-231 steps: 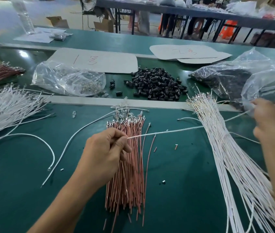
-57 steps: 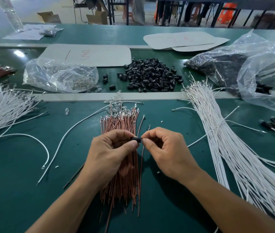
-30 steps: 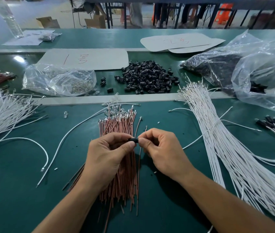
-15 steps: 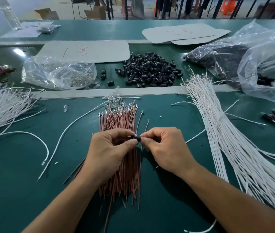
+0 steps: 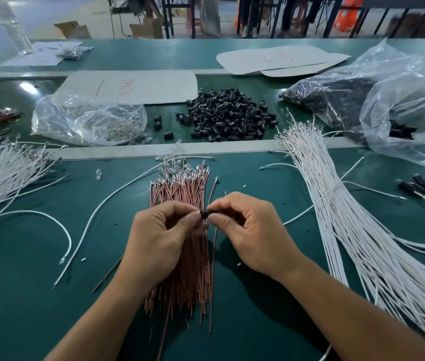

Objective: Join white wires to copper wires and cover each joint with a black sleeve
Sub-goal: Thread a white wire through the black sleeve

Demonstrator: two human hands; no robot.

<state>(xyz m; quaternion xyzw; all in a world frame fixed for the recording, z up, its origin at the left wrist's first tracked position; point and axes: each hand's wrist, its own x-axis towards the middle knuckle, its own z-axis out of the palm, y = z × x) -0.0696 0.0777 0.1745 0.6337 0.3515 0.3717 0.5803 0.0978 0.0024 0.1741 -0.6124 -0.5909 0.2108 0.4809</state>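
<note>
My left hand (image 5: 162, 243) and my right hand (image 5: 250, 235) meet above the copper wire bundle (image 5: 182, 261) and pinch a small black sleeve (image 5: 205, 213) between their fingertips. A thin dark wire (image 5: 107, 274) runs out from under my left hand to the lower left. A white wire (image 5: 299, 216) leads away from my right hand to the right. The joint inside the sleeve is hidden. A pile of loose black sleeves (image 5: 229, 115) lies beyond the grey strip. A fan of white wires (image 5: 357, 230) lies at the right.
More white wires (image 5: 0, 173) lie at the left. A clear bag of metal terminals (image 5: 89, 121) sits at the back left, big plastic bags (image 5: 388, 100) at the back right. Finished sleeved wires (image 5: 424, 188) lie at the far right. Cardboard sheets (image 5: 133, 86) lie behind.
7.7 s ago my hands were apart, drawing a white wire from the right bundle. Since 1.9 s ago both hands stay together pinching the black sleeve, with only small finger shifts.
</note>
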